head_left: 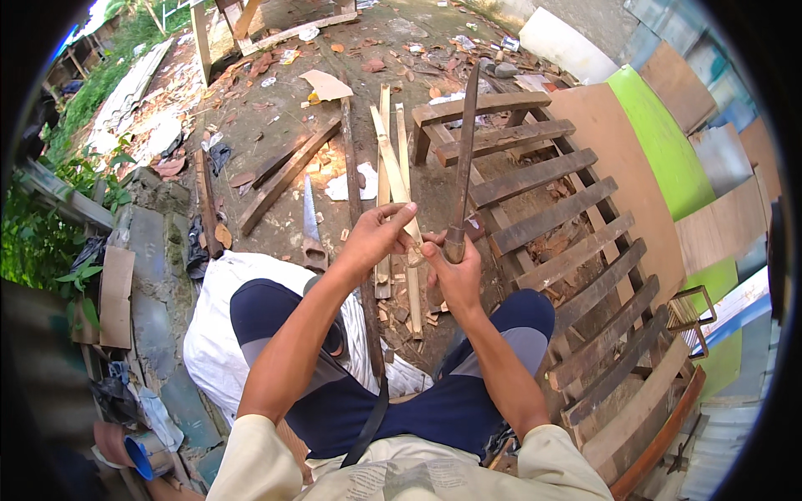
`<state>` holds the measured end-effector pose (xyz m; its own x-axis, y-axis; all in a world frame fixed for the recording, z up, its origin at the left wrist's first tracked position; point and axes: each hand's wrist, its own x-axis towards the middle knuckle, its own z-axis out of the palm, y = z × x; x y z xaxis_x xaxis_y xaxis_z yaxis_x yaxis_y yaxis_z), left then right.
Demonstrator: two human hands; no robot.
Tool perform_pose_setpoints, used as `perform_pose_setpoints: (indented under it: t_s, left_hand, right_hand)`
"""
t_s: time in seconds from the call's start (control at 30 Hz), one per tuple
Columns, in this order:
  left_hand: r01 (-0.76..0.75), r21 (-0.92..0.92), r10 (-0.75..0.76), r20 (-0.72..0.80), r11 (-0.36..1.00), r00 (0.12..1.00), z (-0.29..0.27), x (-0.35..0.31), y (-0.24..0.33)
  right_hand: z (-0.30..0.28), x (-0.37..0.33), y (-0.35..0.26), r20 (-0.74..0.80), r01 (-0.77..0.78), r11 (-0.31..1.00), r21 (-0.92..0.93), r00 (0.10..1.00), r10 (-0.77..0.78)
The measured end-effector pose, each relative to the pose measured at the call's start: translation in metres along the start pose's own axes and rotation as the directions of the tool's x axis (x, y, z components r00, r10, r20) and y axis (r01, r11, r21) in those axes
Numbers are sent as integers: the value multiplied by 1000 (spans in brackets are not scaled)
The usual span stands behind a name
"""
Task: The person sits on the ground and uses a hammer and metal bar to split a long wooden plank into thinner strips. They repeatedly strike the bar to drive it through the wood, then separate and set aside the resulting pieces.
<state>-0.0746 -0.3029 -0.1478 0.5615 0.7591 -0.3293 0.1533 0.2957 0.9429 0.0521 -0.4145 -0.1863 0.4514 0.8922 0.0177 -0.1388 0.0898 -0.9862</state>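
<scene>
My left hand (378, 236) pinches the near end of a pale bamboo strip (390, 161), which points away from me and to the left. My right hand (456, 269) is closed round the handle of a machete (464, 159). The machete's long dark blade stands up and away, to the right of the strip. Both hands are close together above the ground between my knees, and my right thumb is near the strip's end. More pale strips (383, 188) lie on the ground beneath. Part of the machete handle is hidden by my fingers.
A slatted wooden frame (568, 275) lies on my right. A handsaw (312, 225), dark wooden beams (292, 175) and wood chips lie in front. White cloth (219, 334) spreads by my left leg. A concrete ledge (159, 292) runs along the left.
</scene>
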Motion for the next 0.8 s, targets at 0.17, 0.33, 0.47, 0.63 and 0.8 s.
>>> perform_pose_setpoints:
  t_s: [0.17,0.33,0.47,0.63,0.8]
  left_hand:
    - [79,-32,-82,-119,996,989,-5,13,-18]
    - [263,-148,-297,-301,953,906,-19,85,-65]
    - [300,-618,-370,16,727,929,-25,136,-77]
    - [221,-788,-254,84,575,964,-17,147,-73]
    - [-14,-775,-231,-206,632,951,-35,132,-34]
  right_hand:
    - [-3,-6,2,15,-313,943,115,950,313]
    - [-9,-17,4,30,-339,941,9,940,339]
    - [-12,-28,-7,53,-277,956,-98,958,283]
    - [-33,-35,-11,105,-234,971,-40,966,237]
    - [-38,-35,-18,152,-268,960,80,955,254]
